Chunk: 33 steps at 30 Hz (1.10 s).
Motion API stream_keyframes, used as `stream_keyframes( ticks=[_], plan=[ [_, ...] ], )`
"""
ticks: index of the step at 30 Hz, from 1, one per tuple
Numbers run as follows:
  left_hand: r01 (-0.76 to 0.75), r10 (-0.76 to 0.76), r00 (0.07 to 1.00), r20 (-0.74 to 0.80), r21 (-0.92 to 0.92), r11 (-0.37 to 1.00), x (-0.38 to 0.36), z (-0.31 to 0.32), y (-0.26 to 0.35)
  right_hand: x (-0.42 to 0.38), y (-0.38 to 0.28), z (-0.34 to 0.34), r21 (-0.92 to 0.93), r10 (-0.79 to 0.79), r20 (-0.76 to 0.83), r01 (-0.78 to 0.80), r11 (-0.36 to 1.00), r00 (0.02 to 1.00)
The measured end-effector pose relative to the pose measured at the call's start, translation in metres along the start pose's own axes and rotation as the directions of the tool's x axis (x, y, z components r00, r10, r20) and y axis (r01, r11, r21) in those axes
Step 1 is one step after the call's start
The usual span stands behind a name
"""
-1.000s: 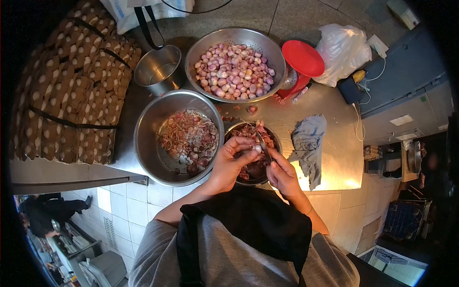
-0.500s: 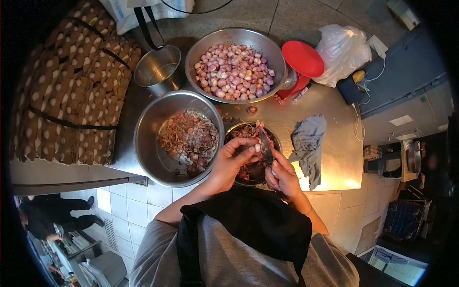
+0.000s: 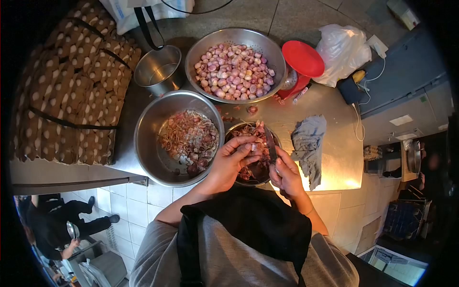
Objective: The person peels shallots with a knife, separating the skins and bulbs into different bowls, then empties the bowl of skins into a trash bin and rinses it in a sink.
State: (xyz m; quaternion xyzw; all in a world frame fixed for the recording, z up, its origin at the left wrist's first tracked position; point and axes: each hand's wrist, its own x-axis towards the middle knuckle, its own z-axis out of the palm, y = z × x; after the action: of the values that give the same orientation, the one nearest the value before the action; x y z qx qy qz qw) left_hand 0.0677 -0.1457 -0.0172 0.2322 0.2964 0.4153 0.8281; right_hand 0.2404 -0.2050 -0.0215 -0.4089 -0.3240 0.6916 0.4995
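My left hand (image 3: 235, 155) is closed, pinching a small pale shallot (image 3: 253, 148) between thumb and fingers. In my right hand (image 3: 287, 176) is a knife (image 3: 271, 146), its blade pointing away from me and close to the shallot. Both hands are above a metal bowl (image 3: 278, 138) holding reddish skins and scraps. To the left stands a larger steel basin (image 3: 139, 138) with loose skins and several unpeeled shallots. Beyond the hands, a perforated steel colander (image 3: 190, 71) holds many peeled pink shallots (image 3: 234, 71).
A grey cloth (image 3: 311, 146) lies right of the bowl. Behind it are a red-topped scale (image 3: 302, 58) and a white plastic bag (image 3: 342, 52). An empty-looking pot (image 3: 158, 69) and stacked egg trays (image 3: 71, 91) stand left. Another person (image 3: 52, 225) is at lower left.
The knife has shifted slightly right, away from the shallot, and its blade is more upright. My left hand stays nearly in place. The person at lower left has moved and now holds a metal bowl-like item.
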Motion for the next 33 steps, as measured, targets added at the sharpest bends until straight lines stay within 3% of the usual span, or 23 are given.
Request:
stream_keyframes(
  ticks=[4, 9, 17, 20, 23, 26, 29, 32, 33],
  plan=[
    [-0.063, 0.064, 0.997, -0.045, 0.013, 0.998, 0.0, 0.001, -0.001, 0.002, 0.003, -0.002, -0.087, -0.083, -0.041, 0.079, 0.993, 0.996],
    [-0.086, 0.083, 0.994, -0.067, -0.035, 0.996, 0.002, -0.002, -0.005, 0.0, 0.008, 0.001, -0.148, -0.098, 0.039, 0.103, 0.984, 0.994],
    [-0.109, 0.116, 0.992, -0.059, 0.111, 0.988, -0.001, 0.001, -0.01, 0.001, 0.012, 0.012, -0.288, -0.082, -0.013, 0.075, 0.955, 0.997],
    [-0.106, 0.112, 0.993, -0.04, 0.127, 0.986, -0.001, 0.0, -0.011, 0.005, 0.02, 0.008, -0.254, -0.126, -0.018, 0.117, 0.96, 0.992],
    [-0.088, 0.091, 0.995, -0.042, 0.076, 0.993, 0.0, 0.0, -0.011, 0.004, 0.014, 0.002, -0.171, -0.04, -0.007, 0.038, 0.985, 0.999],
    [-0.051, 0.053, 0.997, -0.047, 0.047, 0.998, -0.001, 0.002, -0.007, 0.002, 0.002, 0.003, 0.033, 0.108, 0.023, -0.109, 0.993, 0.994],
    [-0.029, 0.031, 0.999, -0.04, 0.043, 0.999, -0.001, 0.0, -0.005, 0.001, -0.003, 0.005, 0.188, 0.114, 0.056, -0.123, 0.974, 0.992],
    [-0.031, 0.033, 0.998, -0.062, 0.037, 0.999, -0.001, 0.0, -0.003, 0.001, -0.004, 0.002, 0.204, 0.082, 0.049, -0.091, 0.975, 0.995],
    [-0.034, 0.037, 0.997, -0.073, 0.036, 0.999, -0.001, 0.0, -0.002, 0.001, -0.004, 0.001, 0.12, 0.084, 0.023, -0.086, 0.989, 0.996]
  ],
)
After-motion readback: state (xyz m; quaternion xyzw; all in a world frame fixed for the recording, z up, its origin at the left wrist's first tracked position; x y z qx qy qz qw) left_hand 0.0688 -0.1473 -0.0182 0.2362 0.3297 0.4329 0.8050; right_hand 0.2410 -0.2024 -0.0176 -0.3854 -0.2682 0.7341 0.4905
